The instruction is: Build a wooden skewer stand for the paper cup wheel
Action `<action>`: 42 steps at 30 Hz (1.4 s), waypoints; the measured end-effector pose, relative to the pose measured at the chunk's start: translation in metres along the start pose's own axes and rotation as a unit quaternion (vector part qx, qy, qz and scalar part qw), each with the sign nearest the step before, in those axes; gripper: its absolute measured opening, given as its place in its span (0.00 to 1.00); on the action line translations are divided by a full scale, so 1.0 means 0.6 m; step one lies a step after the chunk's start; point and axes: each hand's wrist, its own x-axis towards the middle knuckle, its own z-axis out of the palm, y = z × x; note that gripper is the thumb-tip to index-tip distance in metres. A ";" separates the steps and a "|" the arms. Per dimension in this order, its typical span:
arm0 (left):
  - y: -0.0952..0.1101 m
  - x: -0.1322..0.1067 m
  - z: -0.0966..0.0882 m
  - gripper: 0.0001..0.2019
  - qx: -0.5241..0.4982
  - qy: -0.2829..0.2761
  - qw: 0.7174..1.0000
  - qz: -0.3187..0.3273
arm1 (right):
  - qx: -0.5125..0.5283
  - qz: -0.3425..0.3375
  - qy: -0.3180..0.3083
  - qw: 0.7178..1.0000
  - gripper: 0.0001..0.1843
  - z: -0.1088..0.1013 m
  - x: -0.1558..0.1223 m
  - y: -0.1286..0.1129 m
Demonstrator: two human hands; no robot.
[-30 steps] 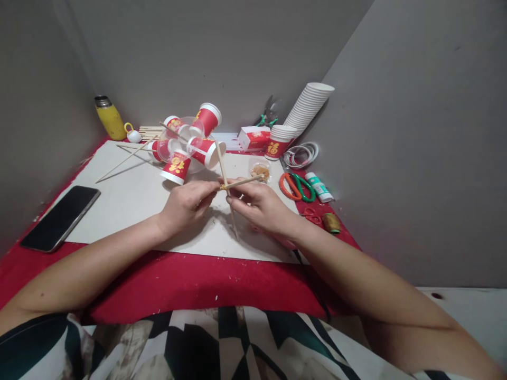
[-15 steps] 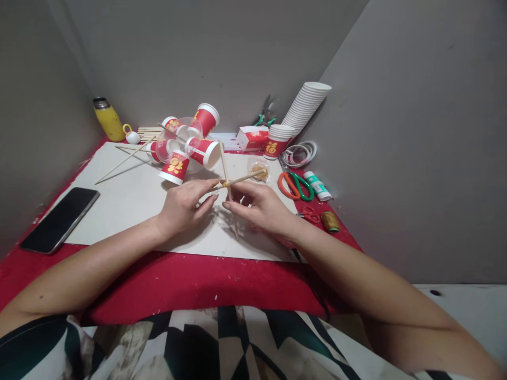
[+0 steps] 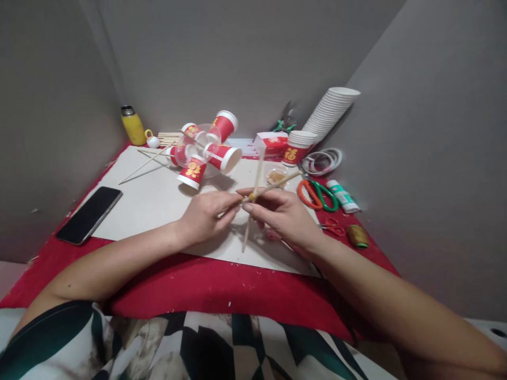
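Note:
Two thin wooden sticks (image 3: 279, 182) cross each other above the white board, with a yellowish binding (image 3: 252, 197) at their crossing. My left hand (image 3: 208, 214) is closed in a pinch at the near-left end of one stick, just beside the crossing. Thumb and fingers of my right hand (image 3: 283, 211) close around the crossing from the right. The other stick slants from the back down past my right thumb and looks blurred. Behind my hands lies a small clear dish (image 3: 276, 178) with tan rubber bands.
Red paper cups (image 3: 193, 171) fixed around clear plastic stand behind, with sticks attached. At left are a phone (image 3: 90, 214) and yellow bottle (image 3: 133, 126). To the right sit stacked cups (image 3: 332, 113), orange-green scissors (image 3: 310, 195), a white-green tube (image 3: 343, 196) and a thread spool (image 3: 357, 236).
The view has swung left, so everything appears further right. The crossed sticks have turned slightly in my hands, and my right fingers have closed in nearer the crossing.

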 end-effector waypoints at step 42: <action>0.034 0.081 -0.148 0.05 0.067 0.046 0.973 -0.215 | -0.164 -0.232 0.095 0.954 0.11 0.000 -0.006 -0.058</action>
